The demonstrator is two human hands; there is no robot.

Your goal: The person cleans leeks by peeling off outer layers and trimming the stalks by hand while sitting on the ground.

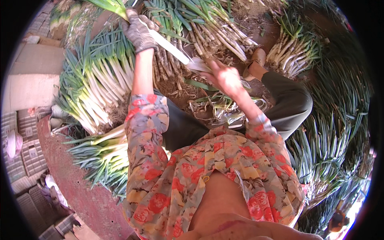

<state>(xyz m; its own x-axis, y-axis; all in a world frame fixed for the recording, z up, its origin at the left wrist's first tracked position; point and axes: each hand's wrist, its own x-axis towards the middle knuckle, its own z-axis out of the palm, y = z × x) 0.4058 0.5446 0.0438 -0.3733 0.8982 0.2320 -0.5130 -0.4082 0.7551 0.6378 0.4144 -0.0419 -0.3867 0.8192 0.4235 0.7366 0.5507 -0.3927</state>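
My left hand [139, 31], in a grey work glove, is closed around the green upper part of a leek [171, 48] held slantwise in front of me. My bare right hand [222, 76] is at its lower right end, its fingers on a loosened, pale outer layer [198, 65]; its fingertips are blurred. The stalk between the hands is smooth and white. Beyond it lie leeks with brown, soil-covered stems [216, 36]. White-stemmed leeks [105, 75] lie piled beside my left forearm, roots towards me.
Peeled leaf scraps [225, 108] lie on the ground between my legs. More leeks [114, 159] lie at my left side, near a reddish board [81, 186] and plastic crates [31, 153]. Tied bundles of leeks [321, 150] stand at my right, and another pile [295, 48] lies past my foot.
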